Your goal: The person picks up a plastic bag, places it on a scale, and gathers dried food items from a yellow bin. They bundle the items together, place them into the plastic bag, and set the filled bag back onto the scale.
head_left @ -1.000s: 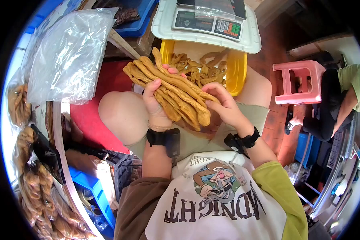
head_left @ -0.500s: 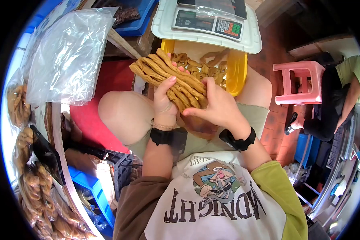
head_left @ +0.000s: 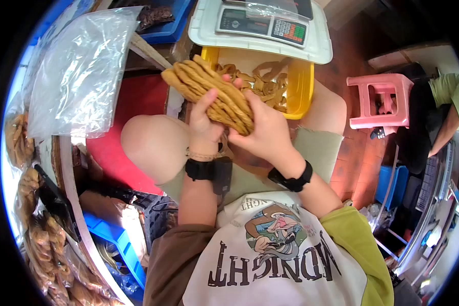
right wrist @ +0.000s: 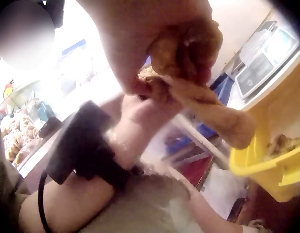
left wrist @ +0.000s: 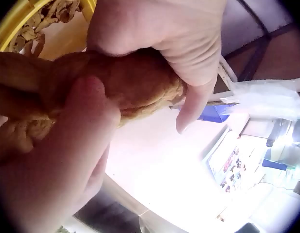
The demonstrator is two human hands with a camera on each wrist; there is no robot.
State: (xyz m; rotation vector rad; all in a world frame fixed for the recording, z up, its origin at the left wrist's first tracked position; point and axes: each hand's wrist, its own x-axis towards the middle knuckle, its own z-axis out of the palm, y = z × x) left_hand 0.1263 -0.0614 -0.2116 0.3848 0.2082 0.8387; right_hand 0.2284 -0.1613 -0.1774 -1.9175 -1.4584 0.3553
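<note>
A thick bundle of long, wrinkled golden-brown strips (head_left: 204, 86) is held over the lap, in front of a yellow tub (head_left: 307, 89). My left hand (head_left: 204, 125) grips it from below, with the thumb across the near side and fingertips showing over the far side. At the lower right end my right hand (head_left: 268, 127) wraps the strips, its palm covering their ends. Seen from the right wrist, the rounded end of one strip (right wrist: 237, 128) juts out beyond the fingers. Fingers and thumbs hide part of the bundle (left wrist: 130, 80) in the left wrist view.
More brown strips (head_left: 273, 86) lie in the tub. A white lid (head_left: 316, 48) across its far side bears a digital scale (head_left: 260, 25). Clear plastic bags (head_left: 79, 76) hang at the left, above bagged brown goods (head_left: 43, 239). A pink stool (head_left: 359, 102) and another person are at the right.
My right hand has gone from pinching a strip's end to wrapping the bundle's lower end, moving left. The bundle looks shorter there, its long ends now folded in. My left hand keeps its hold.
</note>
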